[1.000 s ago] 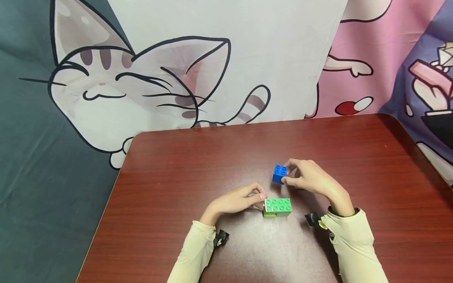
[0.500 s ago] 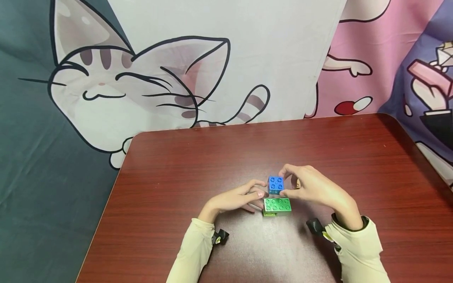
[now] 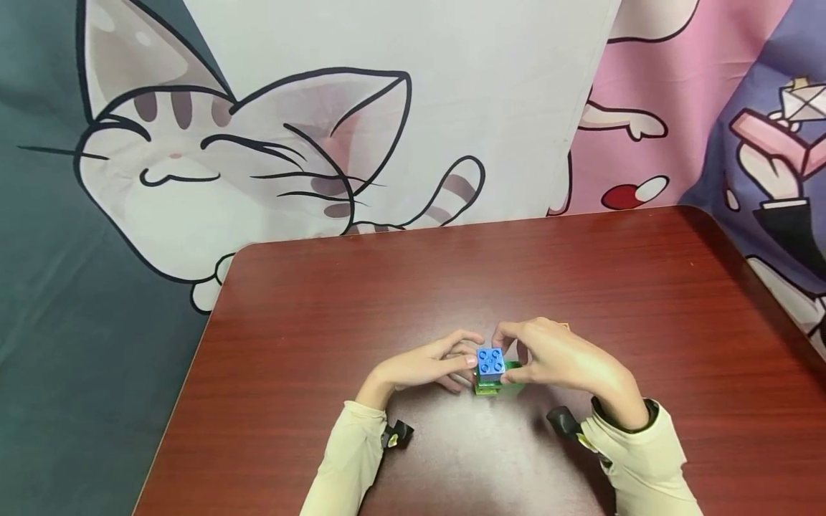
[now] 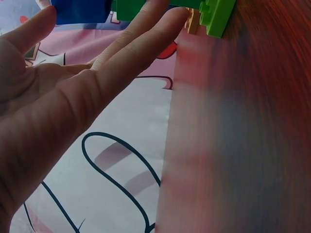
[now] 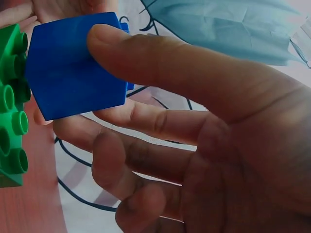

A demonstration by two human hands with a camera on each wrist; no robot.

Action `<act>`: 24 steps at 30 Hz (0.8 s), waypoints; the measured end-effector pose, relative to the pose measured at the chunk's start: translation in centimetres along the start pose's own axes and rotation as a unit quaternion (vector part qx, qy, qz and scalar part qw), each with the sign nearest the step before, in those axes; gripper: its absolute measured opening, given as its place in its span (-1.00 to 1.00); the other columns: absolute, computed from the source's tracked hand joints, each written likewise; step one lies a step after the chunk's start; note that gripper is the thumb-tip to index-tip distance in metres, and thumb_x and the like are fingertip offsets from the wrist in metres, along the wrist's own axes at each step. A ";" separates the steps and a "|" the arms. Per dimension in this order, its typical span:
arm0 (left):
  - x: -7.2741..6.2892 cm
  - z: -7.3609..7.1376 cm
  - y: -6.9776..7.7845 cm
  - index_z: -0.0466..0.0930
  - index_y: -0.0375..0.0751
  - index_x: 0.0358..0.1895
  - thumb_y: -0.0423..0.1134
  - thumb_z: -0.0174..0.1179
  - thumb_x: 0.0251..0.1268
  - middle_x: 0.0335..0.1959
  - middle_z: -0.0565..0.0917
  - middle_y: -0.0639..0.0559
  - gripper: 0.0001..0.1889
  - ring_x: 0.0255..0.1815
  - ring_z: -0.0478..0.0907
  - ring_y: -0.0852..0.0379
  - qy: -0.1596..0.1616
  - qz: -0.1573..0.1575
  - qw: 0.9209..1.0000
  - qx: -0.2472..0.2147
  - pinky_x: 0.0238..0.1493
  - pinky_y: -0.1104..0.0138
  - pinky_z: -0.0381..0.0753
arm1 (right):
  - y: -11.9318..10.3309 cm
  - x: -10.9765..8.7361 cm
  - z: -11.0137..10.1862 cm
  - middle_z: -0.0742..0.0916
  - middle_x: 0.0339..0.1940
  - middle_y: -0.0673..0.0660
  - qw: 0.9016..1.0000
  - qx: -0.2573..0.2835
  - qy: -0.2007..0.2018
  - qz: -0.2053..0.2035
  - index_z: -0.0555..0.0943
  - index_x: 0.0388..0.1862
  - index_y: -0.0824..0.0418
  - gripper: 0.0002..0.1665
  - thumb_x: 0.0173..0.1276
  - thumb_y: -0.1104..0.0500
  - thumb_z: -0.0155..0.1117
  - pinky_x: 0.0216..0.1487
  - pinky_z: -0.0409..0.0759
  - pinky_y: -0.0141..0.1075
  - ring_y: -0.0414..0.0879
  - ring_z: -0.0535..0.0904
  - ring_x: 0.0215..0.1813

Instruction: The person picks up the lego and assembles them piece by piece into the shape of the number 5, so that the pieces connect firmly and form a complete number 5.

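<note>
My right hand (image 3: 561, 355) pinches a square blue toy building brick (image 3: 490, 362) between thumb and fingers, studs up. It is over the left end of a longer green brick (image 5: 10, 97). In the right wrist view the blue brick's underside sits very close to the green studs; whether they touch, I cannot tell. Beneath the green brick a lime-green brick (image 4: 221, 17) stands on the table. My left hand (image 3: 422, 365) is at the left side of the bricks, fingers extended, its fingertips next to or against them. The thumb tip is close to the blue brick.
The brown wooden table (image 3: 323, 301) spans the work area. Partly hidden behind the bricks is a small orange-yellow piece (image 4: 193, 20). A cloth backdrop (image 3: 510, 93) with cartoon cats hangs behind the far table edge. Black wrist cameras are strapped on both wrists.
My right hand has brought the blue brick left and toward me, from behind the green brick to over its left end. The left hand stays beside the bricks, its fingers spread a little more.
</note>
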State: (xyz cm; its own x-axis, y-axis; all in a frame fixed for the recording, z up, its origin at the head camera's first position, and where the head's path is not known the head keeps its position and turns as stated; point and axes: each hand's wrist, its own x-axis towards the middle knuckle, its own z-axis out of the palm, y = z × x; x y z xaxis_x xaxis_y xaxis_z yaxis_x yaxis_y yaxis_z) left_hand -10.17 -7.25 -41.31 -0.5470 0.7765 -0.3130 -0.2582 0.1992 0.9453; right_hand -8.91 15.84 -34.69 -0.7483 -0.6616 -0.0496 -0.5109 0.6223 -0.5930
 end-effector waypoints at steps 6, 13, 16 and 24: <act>0.1 0.0 -0.3 0.24 -0.19 0.28 -0.21 -0.07 0.46 0.06 0.48 -0.13 -0.61 0.02 0.49 -0.21 -0.016 0.020 1.000 0.005 -0.02 0.02 0.52 | -0.3 -0.1 0.2 0.53 -0.63 -0.23 1.000 -0.016 0.001 0.011 0.51 -0.39 0.03 -0.66 -0.07 0.14 0.52 -0.59 0.29 -0.36 -0.39 0.40 -0.58; 0.2 -0.1 -0.4 0.31 -0.19 0.25 -0.19 -0.07 0.46 -0.02 0.52 -0.07 -0.64 -0.02 0.51 -0.27 -0.014 0.024 0.999 0.026 -0.08 0.06 0.56 | -0.5 0.2 0.6 0.55 -0.59 -0.14 1.000 -0.004 -0.010 -0.001 0.51 -0.36 0.12 -0.64 -0.08 0.22 0.52 -0.56 0.40 -0.44 -0.36 0.40 -0.57; 0.2 -0.1 -0.5 0.29 -0.18 0.26 -0.20 -0.08 0.47 -0.01 0.53 -0.09 -0.63 -0.01 0.50 -0.30 -0.017 0.021 0.999 0.019 -0.07 0.03 0.55 | -0.6 0.2 0.7 0.56 -0.56 -0.15 1.000 -0.006 -0.011 -0.003 0.51 -0.35 0.13 -0.63 -0.09 0.23 0.53 -0.53 0.42 -0.44 -0.33 0.42 -0.54; 0.2 -0.2 -0.4 0.26 -0.27 0.27 -0.26 -0.07 0.46 -0.02 0.53 -0.16 -0.61 -0.01 0.51 -0.26 -0.020 0.013 1.000 -0.001 -0.05 0.03 0.54 | -0.6 0.0 0.4 0.62 -0.42 -0.14 1.000 0.007 -0.017 -0.017 0.54 -0.28 0.14 -0.65 -0.01 0.14 0.50 -0.42 0.50 -0.40 -0.29 0.51 -0.45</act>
State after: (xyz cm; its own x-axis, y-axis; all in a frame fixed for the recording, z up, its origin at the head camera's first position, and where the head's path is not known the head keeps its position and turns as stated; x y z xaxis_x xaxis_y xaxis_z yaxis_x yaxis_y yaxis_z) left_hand -10.30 -7.30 -41.77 -0.5218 0.8044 -0.2839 -0.2455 0.1772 0.9531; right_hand -8.41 15.27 -34.67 -0.7157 -0.6961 -0.0571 -0.5289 0.5936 -0.6065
